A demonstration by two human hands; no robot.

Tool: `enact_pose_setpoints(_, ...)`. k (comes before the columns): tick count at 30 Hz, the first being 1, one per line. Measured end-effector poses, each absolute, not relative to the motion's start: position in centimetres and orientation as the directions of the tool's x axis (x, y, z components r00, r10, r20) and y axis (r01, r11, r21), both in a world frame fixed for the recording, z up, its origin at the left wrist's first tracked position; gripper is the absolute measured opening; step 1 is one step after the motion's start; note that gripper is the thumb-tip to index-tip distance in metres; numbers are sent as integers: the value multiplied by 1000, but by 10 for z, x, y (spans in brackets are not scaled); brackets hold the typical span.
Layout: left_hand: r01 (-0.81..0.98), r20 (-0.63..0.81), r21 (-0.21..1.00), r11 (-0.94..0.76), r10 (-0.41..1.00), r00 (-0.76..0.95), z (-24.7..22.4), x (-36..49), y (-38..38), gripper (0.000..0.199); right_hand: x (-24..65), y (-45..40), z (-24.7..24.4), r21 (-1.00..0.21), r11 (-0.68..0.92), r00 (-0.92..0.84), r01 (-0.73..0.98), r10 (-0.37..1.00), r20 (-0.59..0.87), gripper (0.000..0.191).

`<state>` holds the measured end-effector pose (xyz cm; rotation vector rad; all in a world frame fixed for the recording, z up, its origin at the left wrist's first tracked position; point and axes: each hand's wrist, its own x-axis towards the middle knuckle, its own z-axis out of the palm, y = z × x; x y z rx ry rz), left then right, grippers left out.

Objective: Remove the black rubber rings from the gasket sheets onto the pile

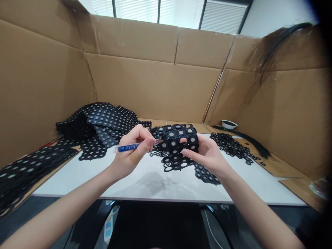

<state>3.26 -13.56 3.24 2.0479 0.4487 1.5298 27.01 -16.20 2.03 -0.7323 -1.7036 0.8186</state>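
My left hand (pixel 135 149) is closed round a slim pen-like tool (pixel 127 147) with a clear body and a blue label. Its thin tip meets the near left side of a black sheet of linked rings (pixel 173 134). That sheet is held up above the white board, curved over, with pale discs showing in many of its rings. My right hand (pixel 207 154) grips the sheet's right side, the thumb in front and a fingertip showing through one ring. Beneath it hangs a lacy part of open rings (pixel 176 162). Which fingers lie behind the sheet is hidden.
A heap of dotted black sheets (pixel 109 117) lies at the back left, with another stack (pixel 31 169) nearer. Loose black rings (pixel 233 147), a white bowl (pixel 229 124) and a bundle of black strands (pixel 249 140) are on the right. Cardboard walls (pixel 145 86) surround the white board (pixel 109 186).
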Motion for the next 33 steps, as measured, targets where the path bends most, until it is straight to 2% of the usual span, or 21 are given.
enact_pose_setpoints(11, -64, 774, 598, -799, 554, 307, 32, 33, -135, 25, 272, -161, 18, -820, 568, -223, 74, 810, 542, 25)
enact_pose_setpoints(17, -46, 777, 582, -812, 539, 325, 30, 34, -135, 24, 269, -161, 16, -864, 503, -190, 3, 849, 494, 16)
enact_pose_setpoints(25, -37, 807, 516, -856, 471, 355, 27, 37, -137, 19, 266, -160, 13, -878, 469, -207, -95, 854, 478, 16)
enact_pose_setpoints(29, -25, 831, 444, -895, 402, 385, 29, 40, -141, 16, 265, -162, 13, -858, 501, -225, -109, 829, 513, 29)
enact_pose_setpoints(33, 5, 841, 386, -922, 355, 408, 31, 42, -144, 17, 258, -168, 17, -867, 498, -231, -20, 841, 489, 49)
